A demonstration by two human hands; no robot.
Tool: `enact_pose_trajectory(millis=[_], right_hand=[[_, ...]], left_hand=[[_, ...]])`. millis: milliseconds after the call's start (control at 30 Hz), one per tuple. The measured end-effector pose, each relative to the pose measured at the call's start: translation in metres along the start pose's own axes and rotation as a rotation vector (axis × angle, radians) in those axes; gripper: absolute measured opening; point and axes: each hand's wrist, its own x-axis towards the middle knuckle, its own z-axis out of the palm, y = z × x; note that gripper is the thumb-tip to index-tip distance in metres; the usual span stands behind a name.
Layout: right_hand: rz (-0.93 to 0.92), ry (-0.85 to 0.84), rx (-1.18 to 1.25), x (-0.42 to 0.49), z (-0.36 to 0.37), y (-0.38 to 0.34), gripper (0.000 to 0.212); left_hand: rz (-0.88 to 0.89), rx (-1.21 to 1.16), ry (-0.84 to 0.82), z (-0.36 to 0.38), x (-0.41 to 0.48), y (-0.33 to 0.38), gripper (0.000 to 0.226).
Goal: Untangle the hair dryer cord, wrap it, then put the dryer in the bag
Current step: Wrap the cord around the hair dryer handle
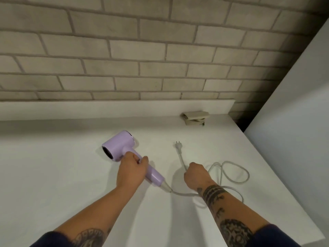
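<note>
While the lilac hair dryer [121, 147] lies on its side on the white tabletop [53, 166], at about nine o'clock from the middle of the view, the left hand [130, 169] grips its handle [154, 175], fingers and thumb curled round the upper part. The barrel's dark open end faces eight o'clock, and the handle runs off toward four o'clock. From the handle's foot the pale grey cord [185, 193] leaves toward four o'clock, passes under the right forearm and spreads in loose loops [245, 175] on the tabletop at three o'clock of the right hand [195, 175]. That hand is closed in a fist round the cord's other end (knuckles up, fingertips hidden). The two-pin plug [178, 146] sticks out at eleven o'clock of it, pins toward twelve; whether the plug touches the tabletop cannot be told. A folded beige cloth bag [195, 117] sits at the back of the tabletop, at twelve o'clock of the right hand, well apart from dryer and plug, against a low white ledge [106, 109] below the brick wall [124, 50]. A white panel [293, 122] stands at three o'clock.
</note>
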Motion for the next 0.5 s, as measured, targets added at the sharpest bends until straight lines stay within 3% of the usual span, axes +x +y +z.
enact_pose_trajectory(millis=[67,133,200,333,400,500], right_hand=[[0.011,0.011,0.019,-0.005,0.001,0.004,0.006],[0.010,0.011,0.025,-0.009,-0.001,0.007,0.011],[0.014,0.004,0.018,-0.012,-0.002,0.007,0.018],[0.032,-0.042,-0.025,-0.012,-0.004,0.005,0.012],[0.041,-0.068,-0.014,-0.009,-0.009,0.007,0.018],[0.055,-0.045,0.019,-0.006,-0.016,0.014,0.008]], left_hand=[[-0.203,-0.122,-0.070,0.009,-0.001,0.001,0.048],[-0.274,-0.112,-0.104,0.017,0.004,0.001,0.089],[-0.343,-0.113,-0.112,0.023,0.009,0.002,0.110],[-0.452,-0.207,-0.117,0.029,0.019,0.013,0.102],[-0.505,-0.282,-0.129,0.030,0.024,0.015,0.083],[-0.514,-0.384,-0.203,0.032,0.032,0.012,0.057]])
